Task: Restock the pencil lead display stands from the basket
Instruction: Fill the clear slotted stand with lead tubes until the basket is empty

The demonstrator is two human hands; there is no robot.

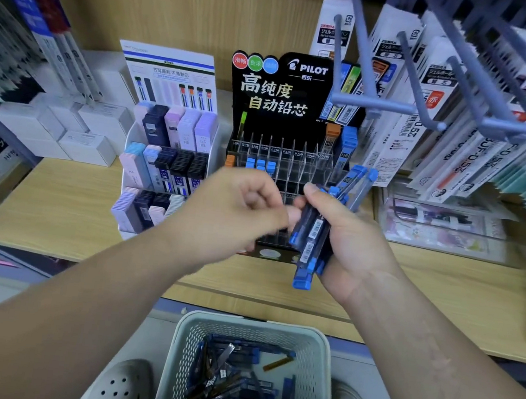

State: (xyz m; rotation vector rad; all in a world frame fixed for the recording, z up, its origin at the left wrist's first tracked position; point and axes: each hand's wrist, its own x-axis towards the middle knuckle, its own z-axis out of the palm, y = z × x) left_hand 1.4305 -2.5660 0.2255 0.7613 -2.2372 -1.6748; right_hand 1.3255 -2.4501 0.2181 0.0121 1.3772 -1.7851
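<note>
My right hand (346, 239) grips a bundle of blue-capped lead cases (315, 235) in front of the black Pilot display stand (278, 101). My left hand (237, 209) is curled beside it, fingertips touching the bundle's left side. The stand's clear slots (289, 166) hold a few blue, orange and green cases; many slots show nothing. A white tiered stand (166, 167) to the left carries pastel and dark lead cases. The pale basket (318, 355) at the bottom holds several more blue cases.
Grey metal hooks (376, 105) with hanging refill packs jut out at upper right, above the stand. White boxes (65, 128) sit left on the wooden shelf (65, 205). A clear tray (443, 228) lies to the right. White perforated shoes (119, 387) flank the basket.
</note>
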